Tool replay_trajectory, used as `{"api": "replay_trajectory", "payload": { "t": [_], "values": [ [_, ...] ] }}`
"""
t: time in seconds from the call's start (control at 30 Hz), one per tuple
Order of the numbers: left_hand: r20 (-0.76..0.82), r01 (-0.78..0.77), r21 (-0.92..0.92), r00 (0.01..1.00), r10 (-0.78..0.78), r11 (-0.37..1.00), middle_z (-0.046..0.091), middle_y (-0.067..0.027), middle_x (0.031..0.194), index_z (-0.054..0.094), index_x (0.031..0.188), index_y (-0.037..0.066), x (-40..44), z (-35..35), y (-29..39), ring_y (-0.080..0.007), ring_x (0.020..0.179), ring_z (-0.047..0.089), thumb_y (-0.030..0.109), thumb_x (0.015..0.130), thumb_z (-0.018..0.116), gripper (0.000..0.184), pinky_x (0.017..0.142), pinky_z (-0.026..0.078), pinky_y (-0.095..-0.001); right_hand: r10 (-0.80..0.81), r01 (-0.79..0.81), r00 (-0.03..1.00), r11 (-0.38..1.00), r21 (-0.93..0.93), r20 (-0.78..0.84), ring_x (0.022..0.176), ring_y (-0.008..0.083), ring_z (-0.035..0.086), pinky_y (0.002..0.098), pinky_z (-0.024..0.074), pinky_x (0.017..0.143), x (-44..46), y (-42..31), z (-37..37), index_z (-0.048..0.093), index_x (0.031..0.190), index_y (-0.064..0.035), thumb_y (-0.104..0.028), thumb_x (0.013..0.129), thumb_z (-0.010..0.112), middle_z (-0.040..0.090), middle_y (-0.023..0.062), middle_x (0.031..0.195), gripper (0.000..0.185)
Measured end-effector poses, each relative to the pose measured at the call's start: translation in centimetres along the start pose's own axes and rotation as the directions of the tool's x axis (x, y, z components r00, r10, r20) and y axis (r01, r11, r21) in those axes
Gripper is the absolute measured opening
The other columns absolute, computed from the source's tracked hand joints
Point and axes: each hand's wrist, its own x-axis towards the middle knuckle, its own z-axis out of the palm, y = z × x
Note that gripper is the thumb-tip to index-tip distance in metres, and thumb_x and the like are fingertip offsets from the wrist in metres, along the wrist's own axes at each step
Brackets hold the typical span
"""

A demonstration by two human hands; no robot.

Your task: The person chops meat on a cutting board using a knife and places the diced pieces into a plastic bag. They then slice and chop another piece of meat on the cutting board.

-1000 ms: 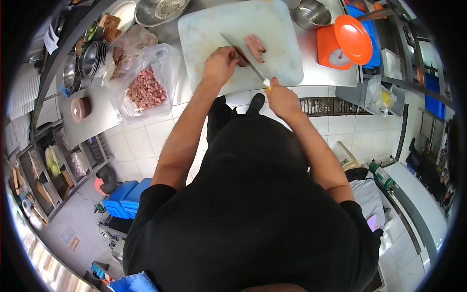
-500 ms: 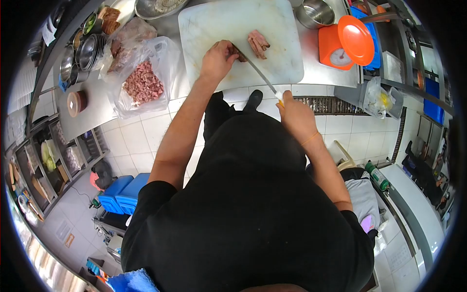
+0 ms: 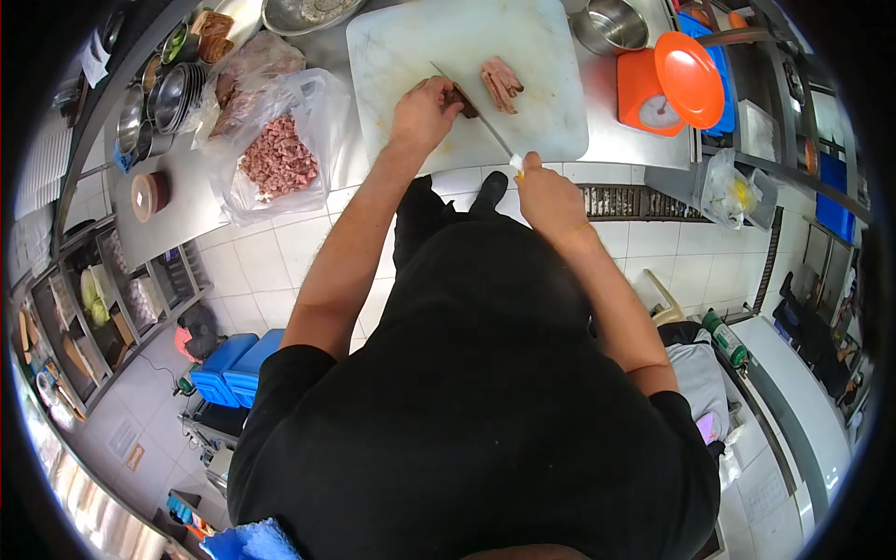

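My right hand (image 3: 549, 198) is wrapped round the light handle of a long knife (image 3: 493, 133). Its blade slants up and left across a white cutting board (image 3: 537, 56), with the tip beyond my left fingers. My left hand (image 3: 422, 114) is curled over a dark brown piece of meat (image 3: 464, 101) and presses it on the board, right beside the blade. Several pinkish meat strips with browned edges (image 3: 502, 84) lie to the right of the knife. My left fingertips are partly hidden by the hand itself.
Left of the board, an open plastic bag (image 3: 322, 103) holds diced meat (image 3: 280, 159). Stacked metal bowls (image 3: 177, 98) and a lidded tub (image 3: 149, 196) stand further left. At the right are a metal pot (image 3: 611, 26) and an orange scale (image 3: 644, 93). The counter's edge runs close to my body.
My right hand has drawn slightly left and up, and the knife has slid forward so its tip shows past my left hand. The left hand stays on the meat.
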Motion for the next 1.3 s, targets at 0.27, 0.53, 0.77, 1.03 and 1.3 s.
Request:
{"api": "replay_trajectory", "payload": {
  "t": [0.27, 0.53, 0.77, 1.03, 1.3],
  "values": [
    [-0.031, 0.018, -0.018, 0.999, -0.018, 1.000, 0.076, -0.0115, 0.106, 0.071, 0.113, 0.006, -0.5, 0.3, 0.3, -0.0298, 0.096, 0.075, 0.015, 0.085, 0.087, 0.033, 0.087, 0.060, -0.0424, 0.004, -0.005, 0.999, 1.000, 0.014, 0.052, 0.087, 0.0491, 0.074, 0.0604, 0.0571, 0.078, -4.2, 1.1, -1.2, 0.051, 0.120, 0.0051, -0.022, 0.108, 0.055, 0.074, 0.0297, 0.090, 0.030],
    [-0.027, -0.003, 0.002, 1.000, 0.003, 1.000, 0.078, -0.0106, 0.106, 0.072, 0.115, 0.005, -0.1, 0.2, -0.3, -0.0237, 0.093, 0.077, 0.018, 0.087, 0.088, 0.036, 0.085, 0.062, -0.0367, -0.013, 0.017, 0.997, 0.998, 0.059, -0.073, 0.083, 0.0487, 0.074, 0.0601, 0.0576, 0.075, 1.7, 1.3, 3.5, 0.051, 0.122, 0.0052, -0.029, 0.108, 0.055, 0.075, 0.0274, 0.088, 0.037],
    [0.005, 0.015, -0.060, 1.000, -0.014, 0.998, 0.079, -0.0115, 0.103, 0.071, 0.117, 0.004, -0.3, -0.5, 0.3, -0.0232, 0.094, 0.078, 0.016, 0.087, 0.088, 0.036, 0.087, 0.064, -0.0343, 0.039, -0.036, 0.994, 0.999, 0.034, -0.100, 0.083, 0.0491, 0.074, 0.0606, 0.0570, 0.075, 0.6, 4.0, 2.0, 0.052, 0.121, 0.0008, -0.031, 0.107, 0.058, 0.074, 0.0273, 0.086, 0.035],
    [0.033, 0.061, -0.160, 0.998, -0.057, 0.985, 0.079, -0.0121, 0.105, 0.070, 0.116, 0.001, -0.1, -0.5, -0.5, -0.0216, 0.097, 0.078, 0.012, 0.090, 0.085, 0.032, 0.090, 0.063, -0.0337, -0.029, 0.031, 0.996, 0.999, 0.022, -0.082, 0.079, 0.0493, 0.072, 0.0605, 0.0560, 0.071, -2.2, 2.3, -0.2, 0.051, 0.118, 0.0000, -0.035, 0.108, 0.060, 0.073, 0.0264, 0.082, 0.037],
    [-0.033, 0.047, -0.131, 0.998, -0.051, 0.990, 0.078, -0.0113, 0.101, 0.069, 0.109, 0.004, -0.4, 0.3, -0.7, -0.0249, 0.090, 0.078, 0.011, 0.086, 0.088, 0.031, 0.081, 0.063, -0.0368, -0.033, 0.035, 0.997, 0.999, 0.023, -0.066, 0.079, 0.0483, 0.073, 0.0603, 0.0564, 0.070, -4.0, 2.1, -0.3, 0.050, 0.117, 0.0000, -0.031, 0.106, 0.064, 0.072, 0.0260, 0.081, 0.035]
  ]
}}
